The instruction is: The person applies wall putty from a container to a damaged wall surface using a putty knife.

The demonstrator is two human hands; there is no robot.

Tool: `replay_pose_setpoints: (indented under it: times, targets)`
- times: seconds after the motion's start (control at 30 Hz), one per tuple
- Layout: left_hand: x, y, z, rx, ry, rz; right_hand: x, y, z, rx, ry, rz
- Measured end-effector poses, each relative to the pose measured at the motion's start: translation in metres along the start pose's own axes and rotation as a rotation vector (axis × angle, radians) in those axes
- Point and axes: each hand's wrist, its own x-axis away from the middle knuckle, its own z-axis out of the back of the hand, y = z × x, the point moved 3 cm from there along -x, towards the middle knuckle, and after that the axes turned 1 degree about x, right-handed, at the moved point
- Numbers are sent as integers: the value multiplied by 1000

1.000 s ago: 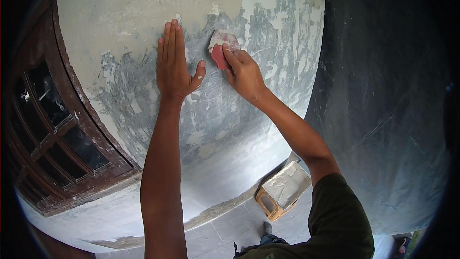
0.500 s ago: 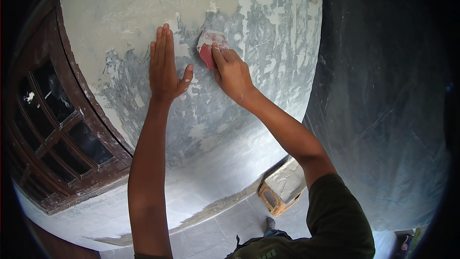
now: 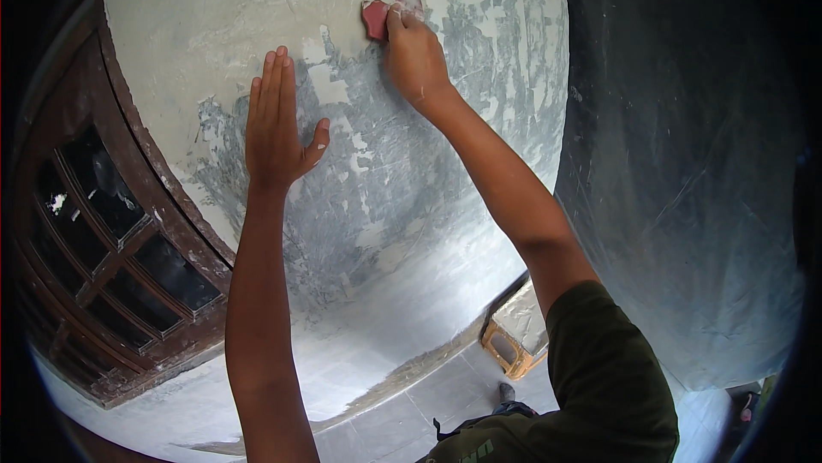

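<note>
right hand (image 3: 417, 56) grips red pad (image 3: 378, 17), flat on rough patchy wall (image 3: 377, 172) | left hand (image 3: 276, 125) open, palm flat on wall, fingers up

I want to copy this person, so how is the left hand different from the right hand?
The left hand lies flat and open on the wall, fingers straight and together; the right hand is curled around a red sanding block. The left hand holds nothing; the right hand presses the block to the wall. The left hand sits lower, the right hand higher. Both are bare and touch the same patchy grey wall.
</note>
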Motion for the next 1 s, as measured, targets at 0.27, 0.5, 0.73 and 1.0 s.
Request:
replay_pose_setpoints:
  times: [0.27,0.5,0.73,1.0]
  targets:
    - [5,-6,5,-4,14,18,68,-41,23,-252,-75,74]
    - [-1,1,-1,-10,12,13,-26,40,18,24,42,25]
    - [4,-5,3,-74,-27,23,92,-20,14,-176,-155,141]
    - [0,2,-3,-76,-30,31,-7,41,20,-4,98,176]
